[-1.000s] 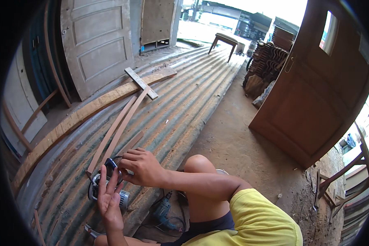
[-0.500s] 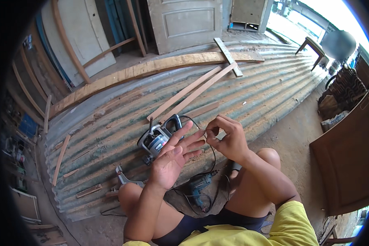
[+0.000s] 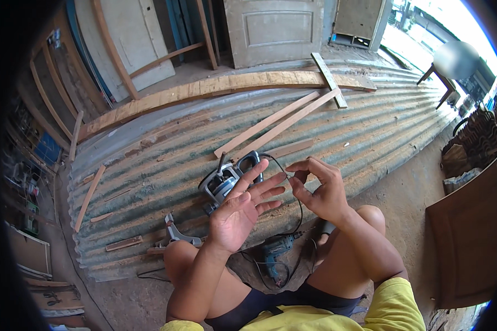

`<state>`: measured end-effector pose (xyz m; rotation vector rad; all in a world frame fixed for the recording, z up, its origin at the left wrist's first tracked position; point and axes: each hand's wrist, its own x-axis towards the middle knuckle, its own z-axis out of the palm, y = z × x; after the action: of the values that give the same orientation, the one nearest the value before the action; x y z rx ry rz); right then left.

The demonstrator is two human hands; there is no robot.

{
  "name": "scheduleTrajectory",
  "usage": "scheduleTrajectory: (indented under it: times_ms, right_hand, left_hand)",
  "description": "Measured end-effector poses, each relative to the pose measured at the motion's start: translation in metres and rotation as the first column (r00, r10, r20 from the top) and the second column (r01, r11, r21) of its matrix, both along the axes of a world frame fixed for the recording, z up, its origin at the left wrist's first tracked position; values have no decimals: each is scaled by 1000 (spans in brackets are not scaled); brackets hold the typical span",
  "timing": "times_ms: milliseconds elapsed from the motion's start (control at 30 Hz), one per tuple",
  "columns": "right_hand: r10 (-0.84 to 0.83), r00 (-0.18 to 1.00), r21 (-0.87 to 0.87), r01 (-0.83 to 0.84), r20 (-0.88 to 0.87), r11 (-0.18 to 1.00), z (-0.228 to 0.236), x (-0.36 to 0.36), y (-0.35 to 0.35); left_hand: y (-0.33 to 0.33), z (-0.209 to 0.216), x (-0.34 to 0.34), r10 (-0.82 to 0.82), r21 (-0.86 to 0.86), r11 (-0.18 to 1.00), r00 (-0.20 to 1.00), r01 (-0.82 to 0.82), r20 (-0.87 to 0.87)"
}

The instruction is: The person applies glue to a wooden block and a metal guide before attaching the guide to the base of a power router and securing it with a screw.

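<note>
My left hand (image 3: 233, 218) is held up, palm toward me, with its fingers spread. Beside it, my right hand (image 3: 324, 191) closes thumb and forefinger in a pinch at the tip of one left finger. Whatever lies in that pinch, if anything, is too small to make out. Partly hidden behind the left fingers, a silver and black router (image 3: 225, 185) rests on the corrugated metal sheet (image 3: 165, 187). A blue-green power drill (image 3: 278, 250) lies between my legs with its black cord looped around it. A grey metal bracket-like part (image 3: 176, 231) sits by my left knee.
Two thin wooden strips (image 3: 281, 129) and a long thick plank (image 3: 204, 88) lie across the sheet. Wood offcuts (image 3: 90, 198) are scattered at left. Door panels (image 3: 276, 33) lean at the back. A brown wooden panel (image 3: 469, 231) stands at right, near a person with a blurred head.
The view has shifted, so the surroundings sit farther right and slightly higher. My right thumb and forefinger still pinch at the left fingertip, and the left hand stays spread.
</note>
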<state>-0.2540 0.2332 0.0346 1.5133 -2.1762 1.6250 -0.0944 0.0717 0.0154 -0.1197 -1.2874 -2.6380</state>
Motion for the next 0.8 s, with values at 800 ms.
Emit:
scheduleTrajectory:
  times_ms: [800]
  right_hand:
    - [13, 964, 88, 12, -267, 996, -6, -15, 1]
  left_hand:
    - [2, -4, -2, -14, -110, 994, 997, 23, 76]
